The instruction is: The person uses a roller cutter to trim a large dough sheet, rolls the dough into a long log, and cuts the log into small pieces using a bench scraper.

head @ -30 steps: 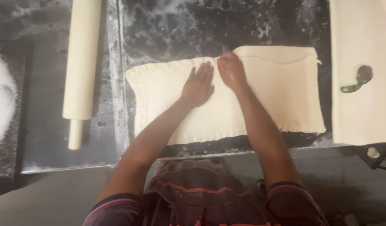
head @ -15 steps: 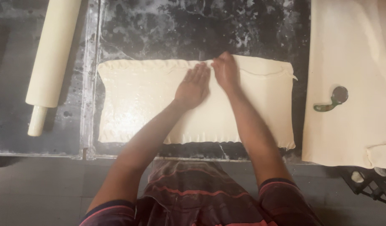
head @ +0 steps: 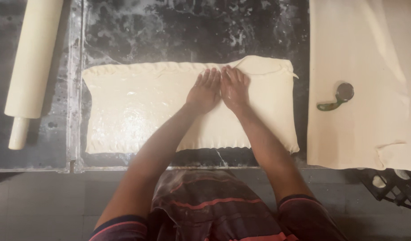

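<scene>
Hands pressed flat on a folded sheet of dough (head: 138, 111) that lay across the centre of the frame on a dark, flour-dusted worktop (head: 187, 31). The left hand (head: 204, 91) and the right hand (head: 234, 88) sat side by side, thumbs nearly touching, just below the sheet's upper edge. Neither gripped anything; both were spread open, palms down, fingers extended toward the top of the frame, resting on the dough's surface.

To the left of the hands the upper edge of the dough showed a crimped, wavy seam; to the right, near the upper right corner of the sheet, the top layer looked looser and slightly lifted. Sealing such a seam well appeared to call for even, downward pressure from the fingertips along the edge, worked in short overlapping presses, so that the layers joined without the sheet stretching or tearing. Keeping the palms light seemed wise, lest the soft dough thin under them.

A pale wooden rolling pin (head: 31, 67) lay at the upper left of the frame, well apart from the dough, beyond a seam in the worktop. At the right, a second, larger sheet of dough (head: 361, 134) covered the surface, with a small green-handled wheel cutter (head: 337, 96) resting on it. A dark crate (head: 392, 187) showed at the lower right corner. The person's striped garment (head: 214, 209) filled the bottom centre.
</scene>
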